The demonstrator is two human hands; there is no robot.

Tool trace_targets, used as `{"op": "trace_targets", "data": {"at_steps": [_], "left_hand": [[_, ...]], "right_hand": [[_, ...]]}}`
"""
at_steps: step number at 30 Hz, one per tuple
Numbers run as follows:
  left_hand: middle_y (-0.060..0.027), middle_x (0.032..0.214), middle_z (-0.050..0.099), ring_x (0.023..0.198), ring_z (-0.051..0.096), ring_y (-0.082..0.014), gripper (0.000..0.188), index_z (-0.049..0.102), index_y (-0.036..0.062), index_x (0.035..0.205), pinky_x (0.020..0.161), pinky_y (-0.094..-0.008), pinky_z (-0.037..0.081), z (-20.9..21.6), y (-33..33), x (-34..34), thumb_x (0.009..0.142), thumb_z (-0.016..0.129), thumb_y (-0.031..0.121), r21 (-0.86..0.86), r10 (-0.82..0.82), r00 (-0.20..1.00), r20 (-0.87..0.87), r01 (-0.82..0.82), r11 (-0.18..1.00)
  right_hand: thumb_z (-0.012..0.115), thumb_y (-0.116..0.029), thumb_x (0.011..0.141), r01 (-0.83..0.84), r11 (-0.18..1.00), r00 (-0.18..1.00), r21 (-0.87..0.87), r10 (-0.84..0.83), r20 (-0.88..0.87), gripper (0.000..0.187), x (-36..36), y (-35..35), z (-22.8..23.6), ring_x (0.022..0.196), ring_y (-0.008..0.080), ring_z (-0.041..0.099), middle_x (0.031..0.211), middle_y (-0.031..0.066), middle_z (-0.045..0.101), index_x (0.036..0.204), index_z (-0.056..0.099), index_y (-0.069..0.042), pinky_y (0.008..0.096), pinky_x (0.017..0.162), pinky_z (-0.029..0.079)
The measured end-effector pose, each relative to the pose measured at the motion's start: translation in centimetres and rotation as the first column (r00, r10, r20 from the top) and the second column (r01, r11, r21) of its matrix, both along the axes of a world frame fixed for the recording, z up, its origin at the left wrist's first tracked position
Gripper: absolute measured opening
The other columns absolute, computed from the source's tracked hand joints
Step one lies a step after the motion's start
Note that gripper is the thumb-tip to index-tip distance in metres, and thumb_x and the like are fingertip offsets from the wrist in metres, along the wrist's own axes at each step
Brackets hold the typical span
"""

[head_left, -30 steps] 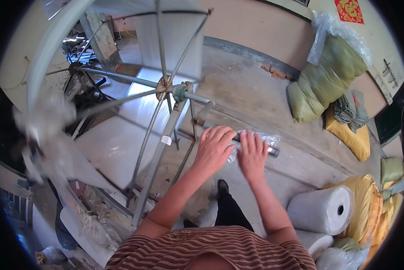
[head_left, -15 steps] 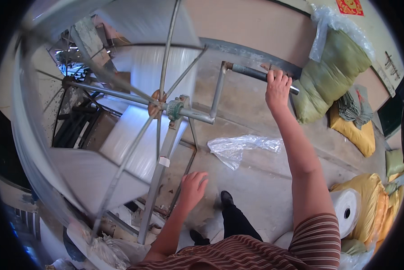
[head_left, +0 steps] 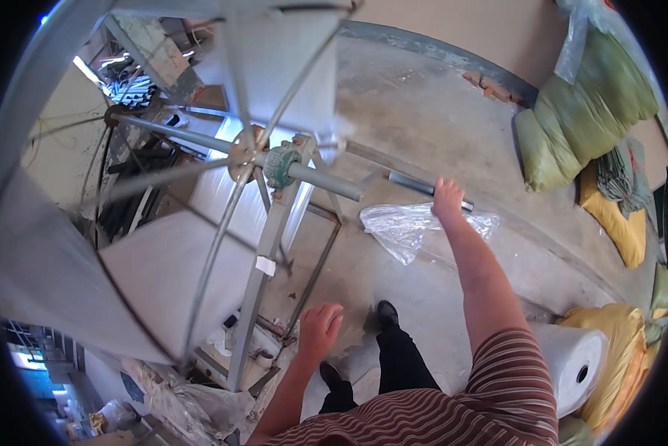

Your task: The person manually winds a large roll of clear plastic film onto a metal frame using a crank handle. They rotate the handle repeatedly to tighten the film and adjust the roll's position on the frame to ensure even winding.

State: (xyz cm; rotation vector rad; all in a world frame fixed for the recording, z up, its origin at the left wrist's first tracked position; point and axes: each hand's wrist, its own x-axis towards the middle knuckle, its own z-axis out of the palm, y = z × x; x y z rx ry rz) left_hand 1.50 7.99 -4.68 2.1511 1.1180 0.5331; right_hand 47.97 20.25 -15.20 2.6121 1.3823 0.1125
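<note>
My right hand (head_left: 447,199) is wrapped around the dark tubular crank handle (head_left: 408,183), with the arm stretched out ahead. The crank sits at the end of a grey metal shaft (head_left: 326,181), which runs through a green bearing housing (head_left: 280,167). Beyond the housing, a rusty hub (head_left: 242,156) carries the spokes of a large reel, blurred in part. Wide whitish plastic film (head_left: 178,275) is wound around this reel. Low beside the metal post (head_left: 253,297), my left hand (head_left: 320,327) hangs in the air with fingers slightly bent and apart, holding nothing.
Crumpled clear plastic (head_left: 401,227) lies on the concrete floor beneath the handle. Green sacks (head_left: 583,111) and a yellow sack (head_left: 612,223) lean along the right wall. A white film roll (head_left: 568,364) stands at lower right. Broken bricks (head_left: 491,88) lie by the far wall.
My right hand has swung the crank handle downward and nearer, and the reel's spokes and film have turned with it. My left hand has stayed nearly in place.
</note>
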Motion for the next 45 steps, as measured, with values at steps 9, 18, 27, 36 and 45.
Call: {"op": "trace_targets", "data": {"at_steps": [9, 18, 27, 36, 45], "left_hand": [[-0.007, 0.11, 0.069, 0.107, 0.064, -0.03, 0.025, 0.067, 0.0114, 0.117, 0.093, -0.0441, 0.045, 3.6, -4.4, -5.4, 0.091, 0.068, 0.015, 0.078, 0.012, 1.0, 0.015, -0.013, 0.997], [-0.009, 0.136, 0.059, 0.131, 0.054, -0.0297, 0.048, 0.058, 0.0092, 0.138, 0.11, -0.0487, 0.039, 10.4, -6.5, -2.0, 0.091, 0.069, 0.012, 0.43, -0.189, 0.981, 0.049, 0.15, 0.89], [-0.0087, 0.148, 0.042, 0.145, 0.038, -0.0302, 0.085, 0.038, 0.0154, 0.152, 0.121, -0.0592, 0.027, 16.9, 3.8, 9.4, 0.08, 0.082, 0.033, 0.9, -0.151, 0.987, -0.047, 0.108, 0.422], [-0.0089, 0.136, 0.049, 0.134, 0.045, -0.0311, 0.073, 0.05, 0.0149, 0.14, 0.122, -0.0578, 0.024, 23.3, 16.4, 27.0, 0.076, 0.084, 0.026, 0.813, -0.325, 0.944, 0.054, 0.147, 0.563], [-0.0077, 0.131, 0.053, 0.129, 0.047, -0.0314, 0.068, 0.056, 0.0199, 0.134, 0.115, -0.0536, 0.03, 10.1, 26.9, 40.4, 0.073, 0.086, 0.027, 0.702, -0.323, 0.946, 0.017, 0.218, 0.678]], "right_hand": [[0.081, -0.051, 0.077, -0.18, 0.95, 0.82, -0.255, 0.002, -0.572, 0.062, -15.3, -14.7, -1.4, 0.111, 0.0361, 0.07, 0.116, 0.0173, 0.074, 0.123, 0.065, -0.011, 0.0509, 0.093, 0.056], [0.081, -0.043, 0.08, -0.139, 0.987, 0.793, 0.083, 0.161, -0.588, 0.041, -26.2, -25.9, 20.1, 0.092, 0.0374, 0.072, 0.09, 0.0159, 0.074, 0.099, 0.071, -0.009, 0.0495, 0.082, 0.056], [0.073, -0.001, 0.08, -0.154, 0.539, 0.915, 0.828, 0.394, -0.087, 0.028, -24.8, -35.6, 35.0, 0.099, 0.0379, 0.065, 0.105, 0.0172, 0.069, 0.107, 0.068, -0.003, 0.044, 0.087, 0.05], [0.073, -0.005, 0.079, 0.276, 0.891, 0.867, 0.36, -0.069, -0.493, 0.028, -25.5, -53.7, 16.3, 0.095, 0.0381, 0.063, 0.097, 0.0141, 0.068, 0.106, 0.067, -0.007, 0.0474, 0.083, 0.051], [0.074, -0.024, 0.082, 0.716, 0.626, 0.366, -0.308, -0.713, -0.598, 0.028, -27.3, -71.5, 6.1, 0.095, 0.0334, 0.073, 0.101, 0.0143, 0.076, 0.106, 0.075, -0.009, 0.0447, 0.089, 0.057]]}}
